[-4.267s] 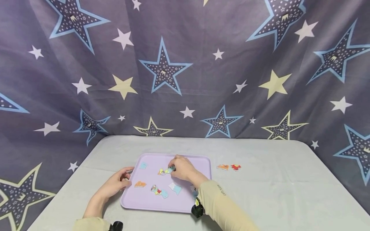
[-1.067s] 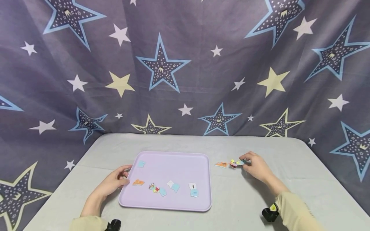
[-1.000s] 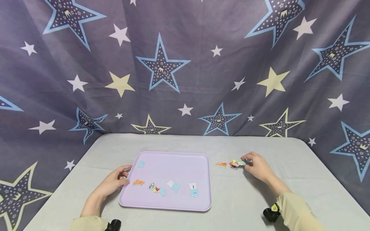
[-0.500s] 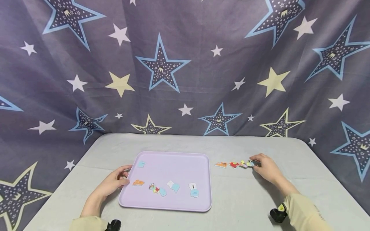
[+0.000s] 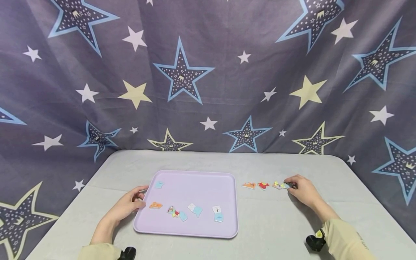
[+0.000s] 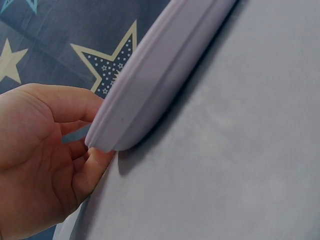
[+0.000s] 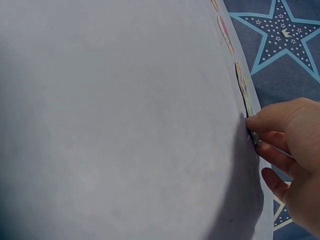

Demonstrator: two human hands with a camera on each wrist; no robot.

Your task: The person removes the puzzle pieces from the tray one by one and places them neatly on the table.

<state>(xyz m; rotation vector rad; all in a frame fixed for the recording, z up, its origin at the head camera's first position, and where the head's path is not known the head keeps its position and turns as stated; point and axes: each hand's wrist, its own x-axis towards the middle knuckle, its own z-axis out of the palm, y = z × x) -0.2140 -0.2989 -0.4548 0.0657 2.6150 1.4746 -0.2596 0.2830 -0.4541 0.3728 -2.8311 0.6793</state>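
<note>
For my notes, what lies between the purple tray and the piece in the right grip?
From the tray outward, an orange piece, then a red piece; the head view shows both.

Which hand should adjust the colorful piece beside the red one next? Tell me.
Likely the right hand: it pinches the colorful piece near the red piece, while the left hand grips the tray.

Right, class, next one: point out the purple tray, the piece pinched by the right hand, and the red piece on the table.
Purple tray [image 5: 195, 192]: head view, bare part of its floor.
Pinched piece [image 5: 278, 185]: head view, its uncovered printed face.
Red piece [image 5: 263, 185]: head view, middle of its face.
</note>
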